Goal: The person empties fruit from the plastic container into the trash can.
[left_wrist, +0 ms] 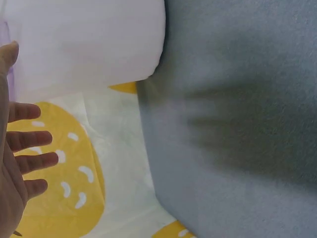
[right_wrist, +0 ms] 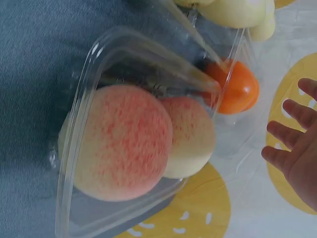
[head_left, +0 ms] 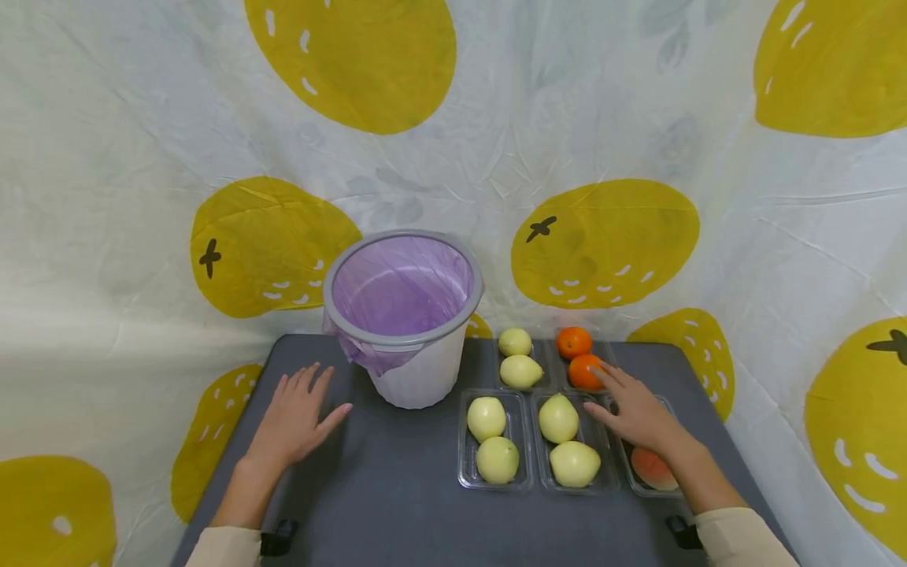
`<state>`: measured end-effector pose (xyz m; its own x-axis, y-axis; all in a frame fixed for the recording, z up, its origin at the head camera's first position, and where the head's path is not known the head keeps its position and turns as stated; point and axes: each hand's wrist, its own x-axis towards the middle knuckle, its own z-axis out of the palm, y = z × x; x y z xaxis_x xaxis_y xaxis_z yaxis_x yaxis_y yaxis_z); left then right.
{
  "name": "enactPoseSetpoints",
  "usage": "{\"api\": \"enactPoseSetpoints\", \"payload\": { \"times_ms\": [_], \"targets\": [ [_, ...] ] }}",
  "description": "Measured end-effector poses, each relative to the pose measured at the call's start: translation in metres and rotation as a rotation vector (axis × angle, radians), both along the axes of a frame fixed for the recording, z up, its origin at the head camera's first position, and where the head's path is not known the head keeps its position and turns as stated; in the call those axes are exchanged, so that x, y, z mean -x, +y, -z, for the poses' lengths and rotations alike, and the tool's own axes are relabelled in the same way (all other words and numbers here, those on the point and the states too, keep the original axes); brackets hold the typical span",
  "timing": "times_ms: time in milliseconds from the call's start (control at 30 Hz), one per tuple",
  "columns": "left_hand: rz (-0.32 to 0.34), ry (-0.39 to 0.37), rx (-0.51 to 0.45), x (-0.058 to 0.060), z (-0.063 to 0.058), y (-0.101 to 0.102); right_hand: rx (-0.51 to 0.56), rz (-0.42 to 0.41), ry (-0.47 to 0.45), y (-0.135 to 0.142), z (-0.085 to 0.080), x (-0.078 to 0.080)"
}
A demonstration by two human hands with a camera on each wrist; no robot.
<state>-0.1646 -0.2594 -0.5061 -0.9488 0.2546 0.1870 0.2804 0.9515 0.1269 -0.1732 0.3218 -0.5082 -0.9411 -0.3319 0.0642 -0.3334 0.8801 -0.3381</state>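
My left hand point(head_left: 294, 417) hovers over the left side of the table, fingers spread and holding nothing, left of a white bucket point(head_left: 418, 378) lined with a purple bag point(head_left: 404, 291). My right hand point(head_left: 634, 405) reaches over the trays on the right, fingers extended and holding nothing. In the head view its fingertips overlap the nearer of two orange fruits point(head_left: 584, 372). Beneath the wrist sits a clear tray point(right_wrist: 74, 163) with two pinkish peaches point(right_wrist: 124, 144), partly hidden by the hand in the head view.
Two clear trays point(head_left: 462, 472) in front hold pale yellow-green fruits point(head_left: 498, 460). Behind them, another tray has two more pale fruits point(head_left: 520, 372). A dark grey table point(head_left: 397, 504) carries everything, against a lemon-print cloth point(head_left: 602, 244).
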Motion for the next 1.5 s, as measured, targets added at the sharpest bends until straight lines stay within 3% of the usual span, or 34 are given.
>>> {"api": "enactPoseSetpoints", "payload": {
  "times_ms": [433,800,1100,1300,1500],
  "targets": [
    [0.028,0.139,-0.003,-0.002,-0.032,-0.014,0.164,0.059,-0.067,0.033,0.001,0.007],
    [0.037,0.215,-0.147,0.003,-0.068,-0.008,0.175,0.125,-0.087,0.062,0.002,-0.001],
    [0.026,0.18,-0.229,0.02,-0.099,-0.003,0.216,0.161,-0.137,0.087,0.002,-0.003],
    [0.037,0.198,-0.234,0.037,-0.112,0.001,0.265,0.198,-0.218,0.106,0.006,-0.003],
    [0.042,0.202,-0.226,0.054,-0.123,0.006,0.243,0.239,-0.247,0.122,0.014,-0.003]
  ]
}}
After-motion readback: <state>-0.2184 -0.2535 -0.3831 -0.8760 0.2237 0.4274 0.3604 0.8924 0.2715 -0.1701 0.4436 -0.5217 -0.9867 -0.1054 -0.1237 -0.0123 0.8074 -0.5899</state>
